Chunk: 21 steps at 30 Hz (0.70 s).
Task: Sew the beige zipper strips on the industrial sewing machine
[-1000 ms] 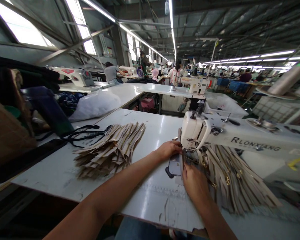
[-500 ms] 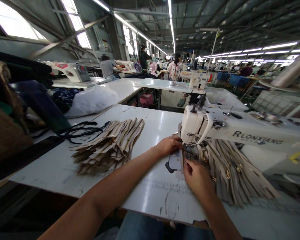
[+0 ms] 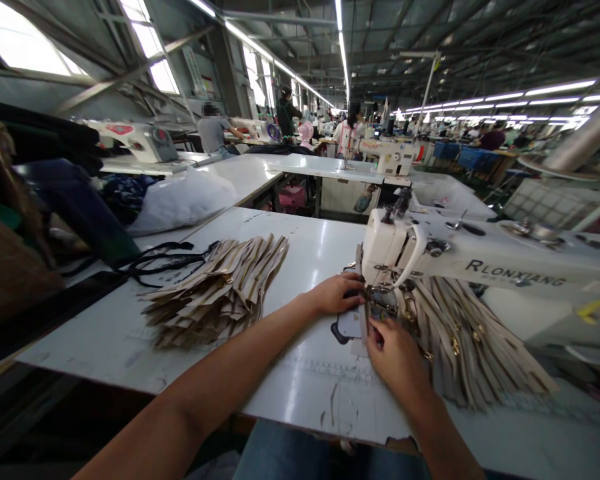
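On the desk (image 3: 300, 257), a strip (image 3: 364, 323) sits at the machine (image 3: 510, 247). Right fingers (image 3: 383, 328) seem to pinch it; left fingers (image 3: 353, 303) touch it, grip unclear. Looks like sewing: keep it straight.

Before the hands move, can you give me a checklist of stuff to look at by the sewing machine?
1. Left hand touching the strip by the sewing machine: ok.
2. Right hand at the strip, nearer the person: ok.
3. Fingers safely away from the needle: cannot tell; the needle is too small to make out.
4. Left pile of strips apart from the left hand: ok.
5. Right pile of strips well away from the right hand: not ok, it lies close beside it.
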### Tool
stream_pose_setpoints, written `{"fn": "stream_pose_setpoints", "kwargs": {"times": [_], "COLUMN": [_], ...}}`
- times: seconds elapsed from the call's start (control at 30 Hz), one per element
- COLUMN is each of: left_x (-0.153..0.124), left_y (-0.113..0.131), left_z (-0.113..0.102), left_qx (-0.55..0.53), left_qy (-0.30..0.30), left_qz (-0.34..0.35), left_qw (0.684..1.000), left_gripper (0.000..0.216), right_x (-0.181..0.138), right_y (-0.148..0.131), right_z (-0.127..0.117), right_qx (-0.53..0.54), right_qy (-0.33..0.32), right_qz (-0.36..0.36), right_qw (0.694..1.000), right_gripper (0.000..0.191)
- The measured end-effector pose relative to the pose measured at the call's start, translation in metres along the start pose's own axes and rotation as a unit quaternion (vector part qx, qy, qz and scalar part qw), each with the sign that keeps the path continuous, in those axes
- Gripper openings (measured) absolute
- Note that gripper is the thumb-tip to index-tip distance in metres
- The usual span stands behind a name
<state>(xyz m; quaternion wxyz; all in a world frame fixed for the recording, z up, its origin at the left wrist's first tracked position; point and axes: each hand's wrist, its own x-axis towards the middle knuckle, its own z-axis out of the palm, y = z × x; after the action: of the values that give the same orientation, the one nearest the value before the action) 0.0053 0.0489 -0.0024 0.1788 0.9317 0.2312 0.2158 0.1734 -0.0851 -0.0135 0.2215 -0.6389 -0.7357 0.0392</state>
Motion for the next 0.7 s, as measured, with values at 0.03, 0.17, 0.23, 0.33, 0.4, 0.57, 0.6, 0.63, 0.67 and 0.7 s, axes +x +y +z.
{"fn": "stream_pose_setpoints", "kwargs": {"times": [0.03, 0.17, 0.23, 0.33, 0.4, 0.57, 0.6, 0.63, 0.67, 0.7], "left_x": [0.000, 0.001, 0.001, 0.001, 0.001, -0.001, -0.002, -0.004, -0.005, -0.007], "left_y": [0.000, -0.001, -0.001, 0.005, 0.014, 0.042, 0.045, 0.046, 0.046, 0.045], "left_z": [0.000, 0.001, 0.001, 0.000, -0.005, -0.019, -0.019, -0.019, -0.017, -0.015], "left_qx": [0.003, 0.016, 0.022, 0.044, 0.075, 0.094, 0.084, 0.072, 0.061, 0.049], "left_qy": [-0.001, 0.002, 0.005, 0.003, 0.001, -0.083, -0.098, -0.105, -0.104, -0.098], "left_qz": [-0.004, -0.011, -0.011, -0.028, -0.068, -0.080, -0.059, -0.036, -0.011, 0.011], "left_qw": [1.000, 1.000, 1.000, 0.999, 0.995, 0.989, 0.990, 0.991, 0.993, 0.994], "left_gripper": [0.017, 0.016, 0.015, 0.017, 0.020, 0.019, 0.020, 0.023, 0.027, 0.031], "right_x": [0.000, 0.001, 0.001, 0.002, 0.002, 0.001, 0.001, 0.001, 0.000, 0.000], "right_y": [-0.001, -0.002, -0.003, -0.003, -0.002, -0.001, 0.000, 0.001, 0.002, 0.003], "right_z": [0.000, 0.001, 0.002, 0.002, 0.002, 0.001, 0.001, 0.002, 0.002, 0.002], "right_qx": [-0.003, -0.024, -0.028, -0.022, -0.016, 0.014, 0.019, 0.025, 0.032, 0.040], "right_qy": [-0.002, 0.000, -0.001, -0.004, -0.001, 0.015, 0.019, 0.023, 0.029, 0.034], "right_qz": [0.001, 0.004, 0.003, 0.000, -0.001, -0.010, -0.009, -0.006, -0.005, -0.005], "right_qw": [1.000, 1.000, 1.000, 1.000, 1.000, 1.000, 1.000, 0.999, 0.999, 0.999], "right_gripper": [0.030, 0.030, 0.030, 0.029, 0.028, 0.027, 0.026, 0.024, 0.021, 0.019]}}
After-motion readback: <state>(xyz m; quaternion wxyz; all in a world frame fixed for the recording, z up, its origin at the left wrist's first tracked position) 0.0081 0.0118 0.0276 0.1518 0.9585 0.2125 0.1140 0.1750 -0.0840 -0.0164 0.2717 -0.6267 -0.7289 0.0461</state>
